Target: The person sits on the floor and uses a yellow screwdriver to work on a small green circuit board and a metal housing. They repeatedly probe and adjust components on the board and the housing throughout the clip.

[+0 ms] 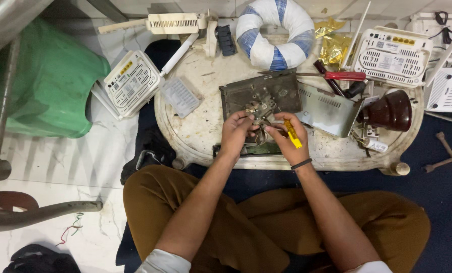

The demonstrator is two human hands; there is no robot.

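I sit cross-legged at a low white oval table point(195, 126). A dark, dusty metal plate with a small mechanism point(260, 96) lies on it in front of me. My left hand point(236, 132) pinches a small metal part at the plate's near edge. My right hand point(285, 136) holds a yellow-handled tool point(292, 135) and touches the same part, fingertips nearly meeting the left hand's. A black band sits on my right wrist. The part itself is mostly hidden by my fingers.
On the table: a grey metal cover point(329, 108), a red-handled screwdriver point(344, 76), a dark brown dome point(390, 110), a blue-and-white ring point(275, 31), gold foil, a clear grille point(180, 96). White routers point(132, 82) point(392, 49) flank it. A green bag point(49, 81) lies left.
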